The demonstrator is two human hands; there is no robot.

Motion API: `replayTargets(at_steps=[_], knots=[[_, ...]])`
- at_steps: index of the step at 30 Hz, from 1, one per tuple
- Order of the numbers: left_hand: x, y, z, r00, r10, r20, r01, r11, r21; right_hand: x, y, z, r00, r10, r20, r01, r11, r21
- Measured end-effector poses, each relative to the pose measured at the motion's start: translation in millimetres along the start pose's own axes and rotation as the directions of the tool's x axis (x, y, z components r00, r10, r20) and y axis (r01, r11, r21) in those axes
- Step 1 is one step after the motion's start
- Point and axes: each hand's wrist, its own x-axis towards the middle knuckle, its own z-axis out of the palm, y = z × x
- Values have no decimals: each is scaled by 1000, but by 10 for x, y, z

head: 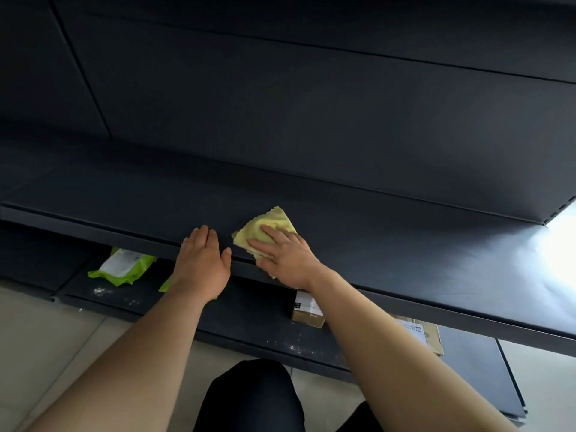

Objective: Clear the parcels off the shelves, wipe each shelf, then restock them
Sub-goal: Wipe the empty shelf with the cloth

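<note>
The right hand (285, 255) is pressing a yellow cloth (265, 230) flat-fingered onto the dark shelf (389, 244); the left hand (202, 260) is resting open beside it

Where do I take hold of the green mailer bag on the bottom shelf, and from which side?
Best pinch the green mailer bag by its loose near-left corner, coming in low from the front. It lies flat on the bottom shelf, its far end tucked under the upper shelf, so a top-down reach is likely blocked.
</note>
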Motion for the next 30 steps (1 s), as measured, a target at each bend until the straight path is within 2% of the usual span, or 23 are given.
replayTargets(at_steps=[6, 10, 15, 19, 23, 25, 27, 28, 30], knots=[[24, 36, -23, 999, -36, 13, 37, 999, -33, -206, 278, -134, 1000, 0, -31, 9, 962, 271], [38, 106, 11, 997, -48, -67, 47, 999, -24, -237, 317, -86, 995, -35, -88, 56, 967, 248], [192, 641, 51, 965, 247, -86, -259, 949, -182, -293, 414, -144, 989, -38, -142, 75, 961, 267], [338, 1167, 142, 894, 447, -27, -437, 858, -268, -602, 822, -357, 968, 157, -198, -61, 906, 418], [478, 1869, 296, 765, 644, 8, -613, 731, -300, -1101, 1383, -534, 910, 377, -171, -209, 774, 597], [554, 2283, 366, 699, 715, 17, -670, 663, -334, -1334, 1637, -599, 874, 439, -207, -256, 780, 571], [622, 2626, 405, 656, 755, 9, -699, 611, -372, -1515, 1862, -669, 854, 450, -262, -332, 858, 391], [637, 2770, 427, 639, 769, 12, -706, 594, -385, -1612, 1951, -707, 844, 462, -272, -381, 874, 302], [621, 3064, 494, 618, 786, 26, -713, 573, -405, -1857, 2116, -774, 820, 506, -268, -457, 860, 227]])
